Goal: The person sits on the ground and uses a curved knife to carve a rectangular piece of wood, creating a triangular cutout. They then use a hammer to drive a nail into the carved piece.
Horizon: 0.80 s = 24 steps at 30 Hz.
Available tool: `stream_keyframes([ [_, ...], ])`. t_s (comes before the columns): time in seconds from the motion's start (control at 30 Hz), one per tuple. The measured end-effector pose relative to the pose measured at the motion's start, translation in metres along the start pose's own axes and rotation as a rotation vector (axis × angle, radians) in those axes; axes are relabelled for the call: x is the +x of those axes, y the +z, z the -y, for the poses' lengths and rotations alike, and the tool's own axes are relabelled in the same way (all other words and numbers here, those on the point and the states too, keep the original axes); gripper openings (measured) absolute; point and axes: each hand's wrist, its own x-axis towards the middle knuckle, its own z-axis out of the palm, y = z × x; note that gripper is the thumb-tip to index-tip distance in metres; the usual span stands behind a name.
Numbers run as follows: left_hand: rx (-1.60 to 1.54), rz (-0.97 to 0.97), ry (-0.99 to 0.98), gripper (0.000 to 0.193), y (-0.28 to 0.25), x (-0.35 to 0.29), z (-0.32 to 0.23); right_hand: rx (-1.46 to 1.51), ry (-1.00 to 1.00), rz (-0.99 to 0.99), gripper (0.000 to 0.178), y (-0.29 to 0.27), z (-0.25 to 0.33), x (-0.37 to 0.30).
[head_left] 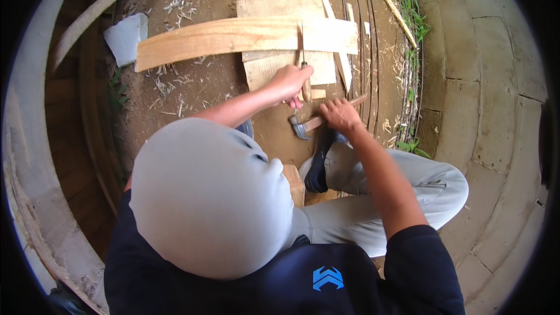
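Pale wood on brown earth, grey and navy clothing

The long plank (245,35) is light tan with fine grain lines; the boards (274,6) under it are a paler beige; the hammer (315,121) has a grey steel head and a light wooden handle; the ground (198,93) is reddish brown, flecked with pale shavings; trousers (373,210) light grey; shirt (408,268) dark navy with a blue emblem; grass (408,0) green.

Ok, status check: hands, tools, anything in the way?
Left hand grips chisel on plank. Right hand holds hammer low over dirt. Wood scraps nearby, nothing blocking.
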Motion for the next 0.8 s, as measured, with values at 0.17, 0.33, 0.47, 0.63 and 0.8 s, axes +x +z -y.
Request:
stream_keyframes([
  [0.17, -0.033, 0.038, 0.013, 0.054, -0.001, 0.0, -0.001, 0.099, -0.195, 0.072, 0.036, -0.047, -0.026, -0.021],
  [0.33, -0.024, 0.022, -0.004, 0.054, -0.005, -0.005, -0.001, 0.286, -0.101, 0.344, 0.027, -0.143, -0.055, -0.068],
  [0.47, -0.031, 0.019, 0.017, 0.055, 0.0, -0.003, -0.002, 0.357, -0.161, 0.227, 0.022, -0.198, -0.121, -0.122],
  [0.63, -0.028, 0.014, 0.0, 0.057, 0.0, 0.0, 0.0, 0.475, 0.045, 0.011, 0.024, -0.219, -0.163, -0.125],
  [0.8, -0.012, 0.009, -0.006, 0.058, 0.002, 0.0, -0.002, 0.628, 0.222, -0.16, 0.036, -0.196, -0.143, -0.063],
])
